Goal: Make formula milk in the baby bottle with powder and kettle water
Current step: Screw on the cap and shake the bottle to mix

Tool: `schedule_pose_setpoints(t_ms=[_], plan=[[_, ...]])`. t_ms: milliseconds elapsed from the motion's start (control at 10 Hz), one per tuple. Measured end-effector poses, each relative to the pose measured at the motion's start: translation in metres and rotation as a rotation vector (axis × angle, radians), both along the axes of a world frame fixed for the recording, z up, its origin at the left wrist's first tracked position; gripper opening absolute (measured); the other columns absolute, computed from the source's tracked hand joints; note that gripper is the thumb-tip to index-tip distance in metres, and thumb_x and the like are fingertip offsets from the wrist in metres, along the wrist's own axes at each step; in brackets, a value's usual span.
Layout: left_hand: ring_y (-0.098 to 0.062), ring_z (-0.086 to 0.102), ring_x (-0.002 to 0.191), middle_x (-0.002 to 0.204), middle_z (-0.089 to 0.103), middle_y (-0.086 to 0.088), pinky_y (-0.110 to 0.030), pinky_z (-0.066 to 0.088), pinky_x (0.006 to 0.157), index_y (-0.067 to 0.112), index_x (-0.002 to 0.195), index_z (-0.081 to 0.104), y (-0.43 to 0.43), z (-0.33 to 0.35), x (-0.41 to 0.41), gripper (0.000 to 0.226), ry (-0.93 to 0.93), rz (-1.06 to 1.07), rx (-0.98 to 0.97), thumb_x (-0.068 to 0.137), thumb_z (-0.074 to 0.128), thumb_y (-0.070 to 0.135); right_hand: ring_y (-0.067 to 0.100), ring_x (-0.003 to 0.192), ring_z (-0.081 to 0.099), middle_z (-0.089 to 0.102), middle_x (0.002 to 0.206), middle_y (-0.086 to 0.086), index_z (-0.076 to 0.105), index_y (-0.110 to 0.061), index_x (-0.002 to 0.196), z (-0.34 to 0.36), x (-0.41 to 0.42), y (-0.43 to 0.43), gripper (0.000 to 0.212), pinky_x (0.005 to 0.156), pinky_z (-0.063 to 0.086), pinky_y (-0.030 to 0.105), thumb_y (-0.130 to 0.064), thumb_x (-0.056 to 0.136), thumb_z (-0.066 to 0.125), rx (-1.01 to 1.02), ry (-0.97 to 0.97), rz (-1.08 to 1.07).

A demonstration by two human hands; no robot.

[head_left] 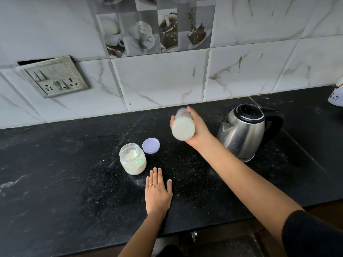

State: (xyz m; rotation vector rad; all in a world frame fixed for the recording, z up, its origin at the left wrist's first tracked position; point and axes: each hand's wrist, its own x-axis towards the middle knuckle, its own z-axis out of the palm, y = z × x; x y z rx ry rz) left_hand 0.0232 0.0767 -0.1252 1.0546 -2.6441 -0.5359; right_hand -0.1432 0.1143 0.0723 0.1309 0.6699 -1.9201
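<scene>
Gripping the blurred, milk-filled bottle (182, 127) in our right hand (197, 130) beside the kettle (243, 132), our left hand (157, 193) lies open and flat near the uncapped powder jar (132, 158) and its lid (150, 145).

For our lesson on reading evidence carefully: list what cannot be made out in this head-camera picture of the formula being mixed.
- Baby bottle: motion-blurred in the right hand; its cap end and markings are unreadable.
- Scoop in the powder jar: mostly buried, only a green handle shows.
- Kettle: lid shut, so water level is hidden.
- White object at right: cut off by the frame edge.
- Left hand: palm down, underside hidden.
</scene>
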Motion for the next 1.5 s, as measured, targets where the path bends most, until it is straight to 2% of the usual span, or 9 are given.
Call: schedule_pose_setpoints(t_ms=[100,400,500,600,700,900,1100,1300,1500], plan=[[-0.016,0.007,0.146,0.157,0.017,-0.006,-0.03,-0.002,0.118,0.011,0.149,0.02,0.0,0.0,0.0,0.061,0.005,0.003,-0.002,0.099,0.03,0.043,0.031,0.083,0.059,0.059,0.099,0.018,0.047,-0.01,0.126,-0.009,-0.002,-0.004,0.04,0.046,0.055,0.038,-0.03,0.094,0.058,0.094,-0.174,-0.124],[-0.015,0.005,0.146,0.158,0.014,-0.005,-0.029,-0.004,0.118,0.012,0.15,0.018,-0.001,0.0,0.0,0.062,-0.006,0.0,-0.009,0.099,0.028,0.045,0.022,0.07,0.062,0.059,0.093,0.011,0.059,-0.018,0.119,-0.002,0.007,0.01,0.046,0.059,0.055,0.032,-0.032,0.077,0.071,-0.304,0.402,0.223],[-0.016,0.006,0.146,0.158,0.016,-0.005,-0.03,-0.003,0.118,0.012,0.15,0.019,-0.001,0.0,0.0,0.062,-0.005,0.004,-0.01,0.098,0.029,0.044,0.023,0.068,0.062,0.058,0.086,0.014,0.052,-0.007,0.108,0.001,0.006,0.001,0.038,0.051,0.057,0.031,-0.035,0.086,0.065,-0.117,0.007,-0.013],[-0.016,0.005,0.146,0.158,0.015,-0.005,-0.029,-0.004,0.117,0.012,0.15,0.018,-0.002,0.0,0.0,0.062,-0.01,0.003,-0.008,0.098,0.029,0.044,0.024,0.069,0.063,0.06,0.084,0.017,0.049,-0.006,0.111,-0.006,0.007,0.002,0.041,0.054,0.058,0.031,-0.032,0.084,0.067,-0.064,-0.083,-0.048],[-0.016,0.005,0.146,0.158,0.015,-0.005,-0.03,-0.004,0.117,0.012,0.15,0.018,-0.001,0.0,0.0,0.062,-0.01,0.001,-0.008,0.098,0.029,0.045,0.022,0.065,0.065,0.061,0.085,0.012,0.056,-0.001,0.101,-0.013,0.012,0.012,0.056,0.057,0.058,0.03,-0.026,0.06,0.085,-0.217,0.079,0.204],[-0.015,0.004,0.146,0.158,0.014,-0.005,-0.03,-0.004,0.117,0.012,0.15,0.017,-0.002,0.0,0.0,0.061,-0.011,-0.003,0.001,0.099,0.029,0.044,0.021,0.066,0.063,0.058,0.083,0.012,0.05,-0.009,0.102,-0.004,0.008,-0.002,0.034,0.056,0.059,0.031,-0.04,0.091,0.057,-0.102,-0.023,-0.14],[-0.017,0.007,0.146,0.157,0.017,-0.006,-0.032,0.0,0.118,0.011,0.149,0.019,-0.003,0.0,0.001,0.061,-0.007,-0.01,0.001,0.099,0.029,0.043,0.019,0.071,0.065,0.061,0.089,0.009,0.061,-0.002,0.098,-0.01,0.022,0.012,0.055,0.062,0.057,0.03,-0.033,0.06,0.086,-0.314,0.196,0.224],[-0.016,0.009,0.146,0.157,0.018,-0.006,-0.031,0.001,0.119,0.011,0.149,0.021,-0.005,0.001,0.003,0.058,-0.01,-0.027,-0.001,0.1,0.028,0.041,0.016,0.074,0.066,0.062,0.093,0.006,0.04,-0.019,0.131,-0.025,-0.005,0.003,0.111,0.067,0.056,0.032,-0.054,0.039,0.091,-0.153,0.382,0.014],[-0.017,0.011,0.145,0.156,0.02,-0.008,-0.032,0.002,0.119,0.009,0.148,0.022,-0.006,0.0,0.005,0.057,0.0,-0.04,0.01,0.1,0.029,0.038,0.022,0.091,0.067,0.057,0.113,0.005,0.052,-0.032,0.122,-0.042,-0.012,0.019,0.094,0.078,0.055,0.035,-0.04,0.039,0.095,-0.019,0.663,-0.032]])
